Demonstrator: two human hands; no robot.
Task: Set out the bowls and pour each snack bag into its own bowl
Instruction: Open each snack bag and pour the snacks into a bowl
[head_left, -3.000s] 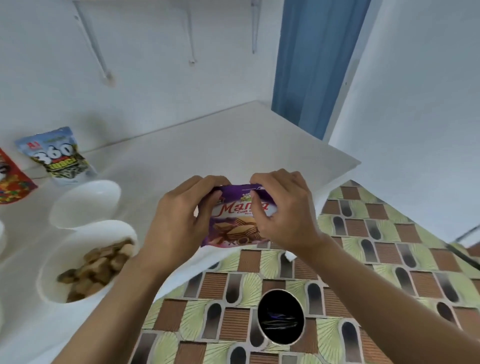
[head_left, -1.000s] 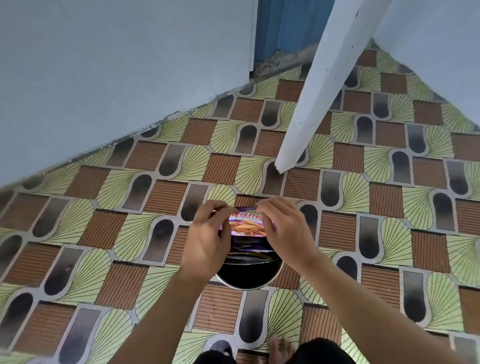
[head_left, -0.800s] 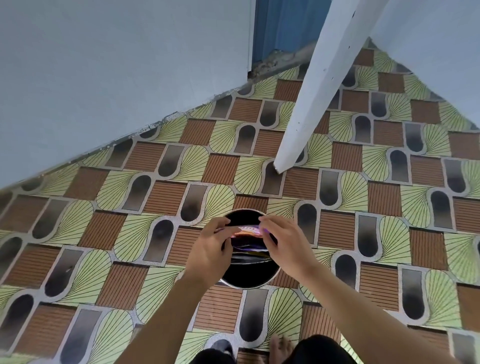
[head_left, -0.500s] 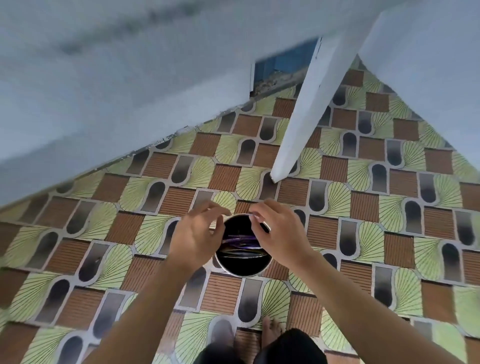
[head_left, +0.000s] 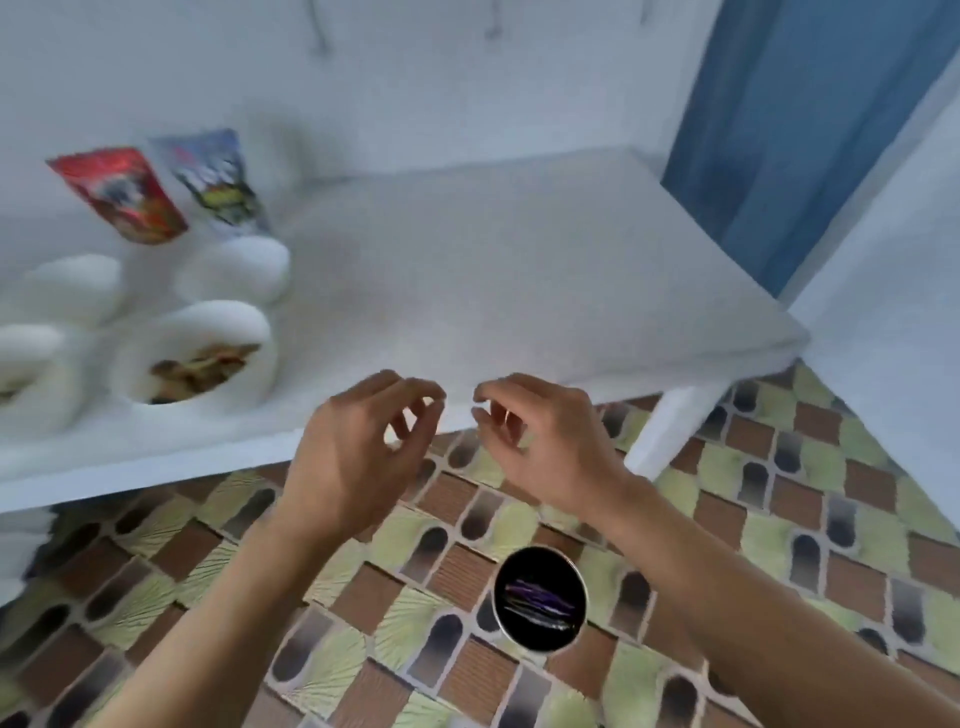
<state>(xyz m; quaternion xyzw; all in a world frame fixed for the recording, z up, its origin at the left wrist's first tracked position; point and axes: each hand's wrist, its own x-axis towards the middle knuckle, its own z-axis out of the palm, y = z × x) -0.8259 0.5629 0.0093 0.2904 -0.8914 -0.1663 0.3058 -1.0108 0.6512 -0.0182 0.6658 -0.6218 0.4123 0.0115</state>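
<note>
Above the front edge of a white table (head_left: 493, 270), the person's left hand (head_left: 358, 447) and right hand (head_left: 540, 441) hover close together, fingers loosely curled, both holding nothing. Below them, on the brown-and-green patterned tile floor (head_left: 363, 597), stands a round black bin (head_left: 540, 631) with a crumpled purple wrapper (head_left: 537, 603) inside. At the table's left, a round white bowl (head_left: 192, 358) holds brown snack pieces; a second white bowl (head_left: 234, 270) behind it looks empty. Further back, a red snack bag (head_left: 119, 195) and a blue-and-white snack bag (head_left: 218, 179) stand upright by the wall. Motion blur softens everything.
</note>
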